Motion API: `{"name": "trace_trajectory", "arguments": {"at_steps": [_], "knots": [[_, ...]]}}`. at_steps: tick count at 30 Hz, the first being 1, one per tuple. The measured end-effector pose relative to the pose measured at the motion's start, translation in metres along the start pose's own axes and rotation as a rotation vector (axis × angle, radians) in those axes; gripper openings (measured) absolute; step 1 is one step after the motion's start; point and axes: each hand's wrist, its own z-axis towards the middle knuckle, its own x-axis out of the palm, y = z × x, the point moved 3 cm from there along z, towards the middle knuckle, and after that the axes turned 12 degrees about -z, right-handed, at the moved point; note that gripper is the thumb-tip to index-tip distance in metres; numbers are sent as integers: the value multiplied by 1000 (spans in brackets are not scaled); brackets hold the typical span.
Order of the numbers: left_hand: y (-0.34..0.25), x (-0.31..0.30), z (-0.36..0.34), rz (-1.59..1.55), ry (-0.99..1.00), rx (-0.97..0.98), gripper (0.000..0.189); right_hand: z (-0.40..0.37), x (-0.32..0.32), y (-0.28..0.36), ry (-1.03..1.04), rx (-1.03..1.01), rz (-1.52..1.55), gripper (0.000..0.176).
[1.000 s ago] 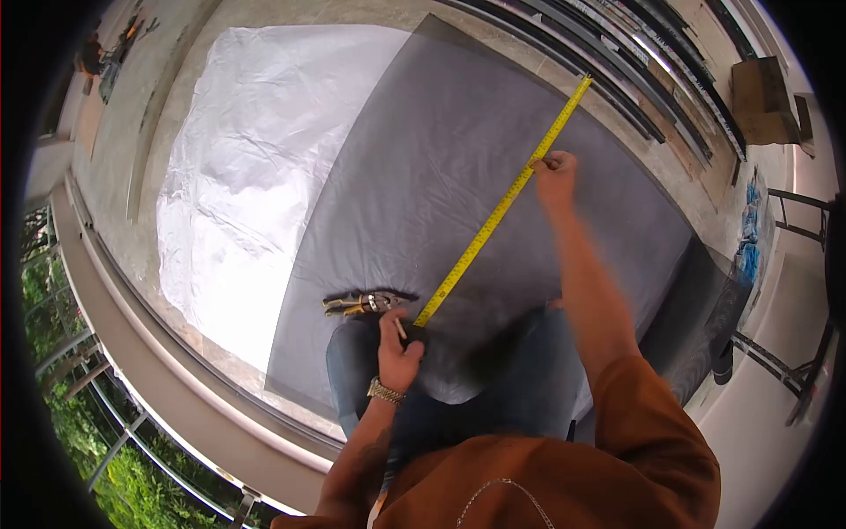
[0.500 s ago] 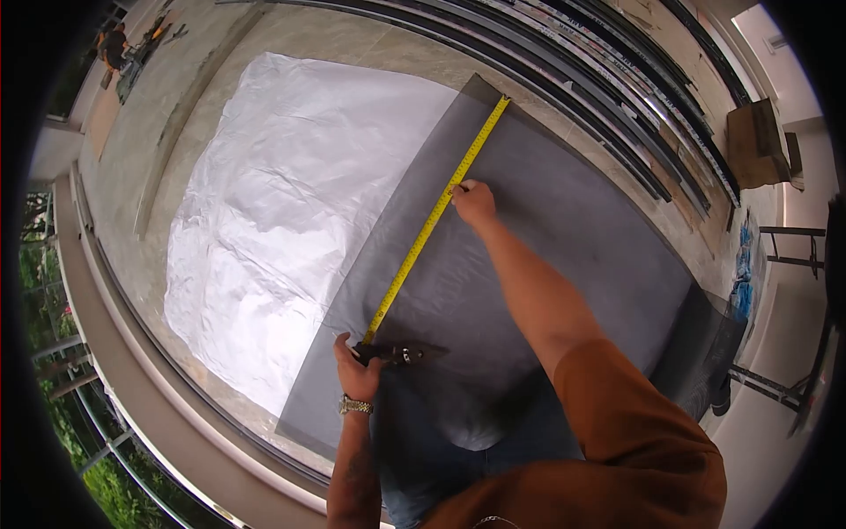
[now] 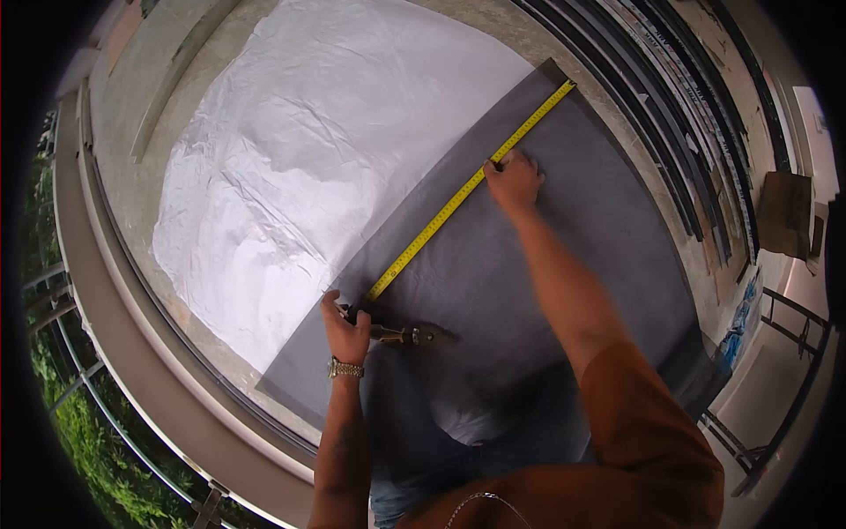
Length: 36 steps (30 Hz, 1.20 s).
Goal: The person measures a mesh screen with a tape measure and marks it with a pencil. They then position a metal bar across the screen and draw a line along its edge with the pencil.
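A yellow tape measure (image 3: 458, 198) lies stretched along the left edge of a grey mesh sheet (image 3: 538, 273) spread on the floor. My right hand (image 3: 514, 179) presses the tape down on the mesh about two thirds of the way along. My left hand (image 3: 346, 322), with a wristwatch, holds the tape's near end at the mesh edge. Metal snips (image 3: 401, 334) lie on the mesh, touching my left hand. The tape's far end reaches the mesh's far corner.
A crumpled white plastic sheet (image 3: 300, 150) lies under and to the left of the mesh. Long dark metal profiles (image 3: 670, 115) are stacked along the right. A curved ledge and railing (image 3: 123, 353) run at the left. A cardboard box (image 3: 784, 212) and metal stands (image 3: 775, 353) sit at the far right.
The tape has shifted left to lie along the mesh's left edge. My right hand slid with it, and my left hand moved left beside the snips.
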Motion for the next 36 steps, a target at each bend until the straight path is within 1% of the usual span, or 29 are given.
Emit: {"name": "trace_trajectory", "arguments": {"at_steps": [2,3,5,6,7,8,9,11,12,13,15,16,17,18,20,24,26,27,29,30,32,33,35,36], "knots": [[-8,-2,5,46,-11,-47,60,-3,-2,-2,-134,-60,-104,64],[-13,-1,8,78,-18,-71,59,1,6,-9,-115,-76,-110,64],[-13,-1,10,118,-39,-93,60,3,12,-19,-480,-207,-137,84],[-13,1,12,139,-30,-123,61,5,18,-25,-454,-228,-143,84],[-13,3,13,157,-22,-153,62,8,20,-28,-436,-261,-176,89],[-14,4,15,191,1,-224,64,11,21,-29,-422,-294,-210,95],[-18,6,17,194,-5,-253,64,11,22,-27,-399,-312,-219,95],[-37,12,27,506,-13,-91,60,11,24,-22,-375,-313,-396,97],[-58,18,35,556,-66,54,47,12,26,-19,-351,-329,-406,97],[-72,27,42,557,-55,29,47,11,25,-17,-360,-325,-396,96],[-93,59,51,109,58,69,26,12,24,-24,-352,-326,-415,95],[-97,82,57,-97,37,41,20,13,26,-24,-371,-334,-391,96],[-101,104,66,-298,12,19,16,15,27,-22,-393,-340,-360,97],[-103,120,74,-295,10,4,16,15,29,-21,-379,-346,-365,97],[-97,148,89,-826,-83,-182,17,16,26,-21,-376,-341,-398,95],[-74,171,100,-823,-101,-229,18,18,29,-22,-371,-369,-390,96],[-65,172,100,-742,-42,-220,16,17,28,-20,-398,-357,-408,98],[-65,174,100,-735,-43,-233,16,17,29,-19,-383,-358,-410,98],[-75,175,103,-752,-165,-200,9,18,28,-20,-400,-362,-426,99],[-76,175,103,-745,-166,-212,9,19,29,-20,-386,-364,-428,99],[-77,173,103,-637,-169,-222,2,18,29,-20,-406,-371,-411,100],[-78,173,104,-631,-169,-231,2,18,29,-20,-396,-372,-412,100],[-85,173,109,-453,-130,-38,7,19,30,-21,-407,-381,-406,101],[-84,173,109,-453,-129,-42,7,19,30,-22,-403,-381,-407,101]]}}
